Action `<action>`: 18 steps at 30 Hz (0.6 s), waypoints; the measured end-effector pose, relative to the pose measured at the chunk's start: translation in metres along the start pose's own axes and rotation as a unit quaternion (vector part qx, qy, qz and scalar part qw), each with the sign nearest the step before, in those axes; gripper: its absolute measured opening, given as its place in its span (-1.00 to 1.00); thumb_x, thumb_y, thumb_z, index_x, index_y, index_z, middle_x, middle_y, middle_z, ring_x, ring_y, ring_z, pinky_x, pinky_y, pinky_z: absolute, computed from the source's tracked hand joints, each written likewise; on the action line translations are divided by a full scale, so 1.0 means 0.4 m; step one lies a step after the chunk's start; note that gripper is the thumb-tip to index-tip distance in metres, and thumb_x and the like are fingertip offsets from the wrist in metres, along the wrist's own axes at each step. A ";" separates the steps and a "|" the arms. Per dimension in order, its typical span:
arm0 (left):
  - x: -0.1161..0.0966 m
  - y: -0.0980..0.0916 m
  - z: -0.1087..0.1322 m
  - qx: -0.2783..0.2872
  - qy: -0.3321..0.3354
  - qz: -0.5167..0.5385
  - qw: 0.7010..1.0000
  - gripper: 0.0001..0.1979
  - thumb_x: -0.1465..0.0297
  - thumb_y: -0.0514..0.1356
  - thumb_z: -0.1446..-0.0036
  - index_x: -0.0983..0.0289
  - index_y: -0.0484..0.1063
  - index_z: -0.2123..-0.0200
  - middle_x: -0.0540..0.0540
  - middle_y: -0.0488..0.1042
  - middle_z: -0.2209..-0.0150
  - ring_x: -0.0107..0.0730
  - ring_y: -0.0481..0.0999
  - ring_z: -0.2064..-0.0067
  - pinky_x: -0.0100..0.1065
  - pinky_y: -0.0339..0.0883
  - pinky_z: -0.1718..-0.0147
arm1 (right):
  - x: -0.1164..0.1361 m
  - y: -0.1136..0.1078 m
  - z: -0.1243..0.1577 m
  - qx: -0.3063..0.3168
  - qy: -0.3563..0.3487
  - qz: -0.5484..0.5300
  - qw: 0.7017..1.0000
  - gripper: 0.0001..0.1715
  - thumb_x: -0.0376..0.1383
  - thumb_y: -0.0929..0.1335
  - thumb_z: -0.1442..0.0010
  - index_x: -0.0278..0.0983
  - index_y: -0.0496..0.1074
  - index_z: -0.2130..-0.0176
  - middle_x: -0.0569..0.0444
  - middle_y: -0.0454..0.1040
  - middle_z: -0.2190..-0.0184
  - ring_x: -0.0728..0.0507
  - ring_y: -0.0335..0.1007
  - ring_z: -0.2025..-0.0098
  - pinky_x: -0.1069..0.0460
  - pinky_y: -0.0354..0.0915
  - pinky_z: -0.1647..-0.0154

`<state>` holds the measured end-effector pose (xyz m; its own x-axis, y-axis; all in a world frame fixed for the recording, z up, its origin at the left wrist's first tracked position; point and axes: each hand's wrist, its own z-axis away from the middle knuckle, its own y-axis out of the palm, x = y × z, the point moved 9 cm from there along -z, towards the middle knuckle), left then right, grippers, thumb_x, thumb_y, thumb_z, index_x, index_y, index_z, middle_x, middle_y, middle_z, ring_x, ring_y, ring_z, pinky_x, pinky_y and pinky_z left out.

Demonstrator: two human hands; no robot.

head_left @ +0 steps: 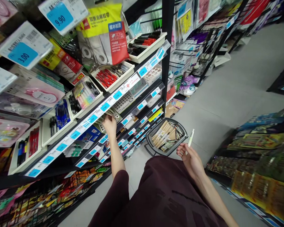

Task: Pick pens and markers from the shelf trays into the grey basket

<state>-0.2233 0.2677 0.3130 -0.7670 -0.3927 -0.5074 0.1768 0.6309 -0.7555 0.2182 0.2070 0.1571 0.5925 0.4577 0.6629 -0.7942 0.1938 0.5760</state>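
Observation:
My left hand (109,125) reaches onto the shelf below the price strip. Its fingers are curled at a pale perforated plastic basket (100,127); what they grip is hidden. A second basket with round holes (123,102) stands beside it. My right hand (188,155) is closed round a slim white pen (191,137), held upright between thumb and fingers. Behind that hand, on the floor, sits a dark shopping basket (149,150) with brown-wrapped packets (162,134) and several thin pens or pencils in it.
White trays of red pens (106,78), blue pens (62,113) and markers (144,42) line the upper shelf. A yellow-topped tape bag (104,31) hangs above them. Packaged snacks (257,186) fill a low rack at the right. Grey floor (227,97) runs between the racks.

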 end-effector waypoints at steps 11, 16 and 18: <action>-0.023 -0.015 -0.018 -0.066 -0.016 -0.043 0.997 -0.73 0.20 0.15 -0.15 0.29 0.44 0.41 0.21 0.56 0.39 -0.08 0.55 0.31 -0.14 0.36 0.16 | 0.022 0.054 -0.001 0.049 -0.064 0.098 0.992 -0.57 0.07 0.41 -0.14 -0.24 0.48 0.29 0.08 0.51 0.45 -0.09 0.36 0.42 0.00 0.24 0.32; -0.016 0.001 -0.015 -0.065 -0.036 -0.094 0.993 -0.76 0.22 0.19 -0.12 0.26 0.36 0.46 0.09 0.53 0.42 -0.13 0.54 0.27 -0.15 0.33 0.11 | 0.020 0.066 -0.001 0.081 -0.083 0.132 0.984 -0.58 0.06 0.35 -0.22 -0.24 0.45 0.27 0.10 0.49 0.46 -0.07 0.34 0.45 0.01 0.22 0.35; -0.010 0.008 -0.015 -0.061 -0.052 -0.116 0.990 -0.75 0.22 0.18 -0.12 0.27 0.34 0.47 0.04 0.51 0.44 -0.15 0.53 0.25 -0.14 0.32 0.08 | 0.018 0.068 -0.002 0.089 -0.082 0.135 0.983 -0.58 0.06 0.33 -0.24 -0.24 0.43 0.27 0.11 0.48 0.47 -0.06 0.34 0.45 0.02 0.22 0.36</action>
<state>-0.2236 0.2755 0.3149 -0.7099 -0.5986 -0.3711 -0.0776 0.5902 -0.8035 0.2006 0.2162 0.1773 0.3883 0.3226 0.8632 -0.8982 -0.0768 0.4328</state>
